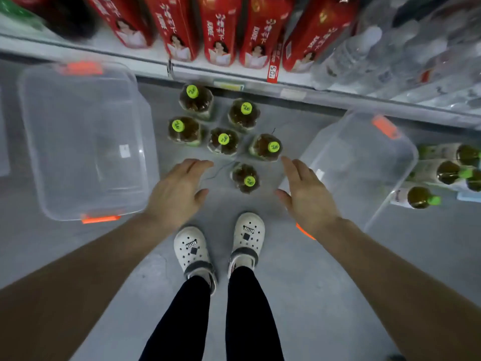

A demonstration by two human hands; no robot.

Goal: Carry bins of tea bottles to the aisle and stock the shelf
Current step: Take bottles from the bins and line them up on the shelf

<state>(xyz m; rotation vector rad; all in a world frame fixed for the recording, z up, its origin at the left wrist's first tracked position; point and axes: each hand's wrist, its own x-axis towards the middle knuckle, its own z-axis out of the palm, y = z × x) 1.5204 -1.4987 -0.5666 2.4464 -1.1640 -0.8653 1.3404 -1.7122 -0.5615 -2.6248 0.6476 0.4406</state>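
Several tea bottles (223, 140) with lime-green caps stand upright on the grey floor in front of the shelf (197, 67). An empty clear bin (33, 142) with orange latches sits on the floor to the left. A second clear bin (377, 162) stands tilted to the right. My left hand (177, 190) hovers above the floor, fingers straight, holding nothing, left of the nearest bottle (246, 178). My right hand (305, 190) is likewise spread and empty, to the right of that bottle and in front of the right bin.
Red cartons (221, 29) and clear water bottles (364, 53) fill the shelf, with a red price tag (273, 71) on its edge. More green-capped bottles (447, 173) lie on their sides at far right. My feet in white clogs (194, 250) stand behind the bottles.
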